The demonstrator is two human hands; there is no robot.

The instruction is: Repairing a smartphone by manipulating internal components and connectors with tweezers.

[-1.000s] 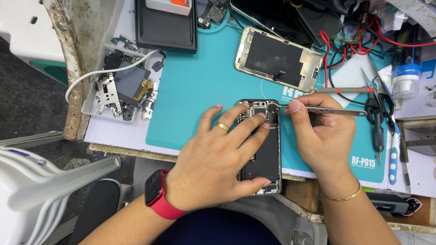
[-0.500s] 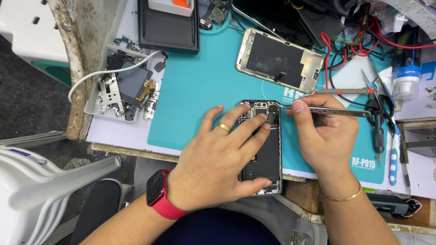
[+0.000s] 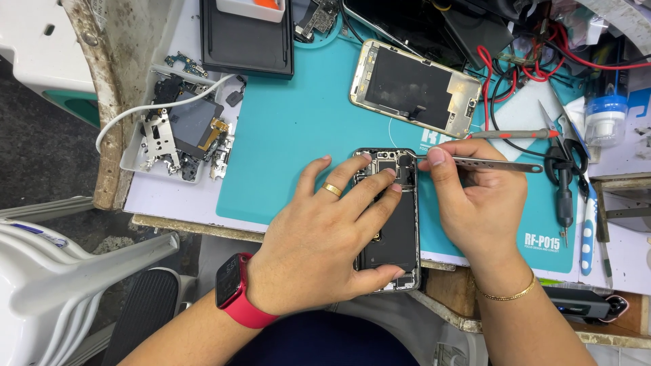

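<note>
An opened black phone body (image 3: 395, 230) lies on the teal work mat (image 3: 298, 129) at the table's front edge, its insides showing. My left hand (image 3: 325, 237), with a gold ring and a red wrist watch, lies over the phone's left side and steadies it, thumb at its bottom edge. My right hand (image 3: 478, 200) pinches metal tweezers (image 3: 495, 163), whose tips reach the phone's top right corner near the camera parts.
A second phone frame with a dark screen (image 3: 415, 88) lies further back on the mat. A white tray of removed parts and a white cable (image 3: 178, 135) sits at the left. Screwdrivers and scissors (image 3: 566, 169) lie at the right; red wires (image 3: 536, 64) tangle behind.
My right hand has shifted the tweezers slightly, keeping the tips at the phone's top right corner. My left hand stays on the phone.
</note>
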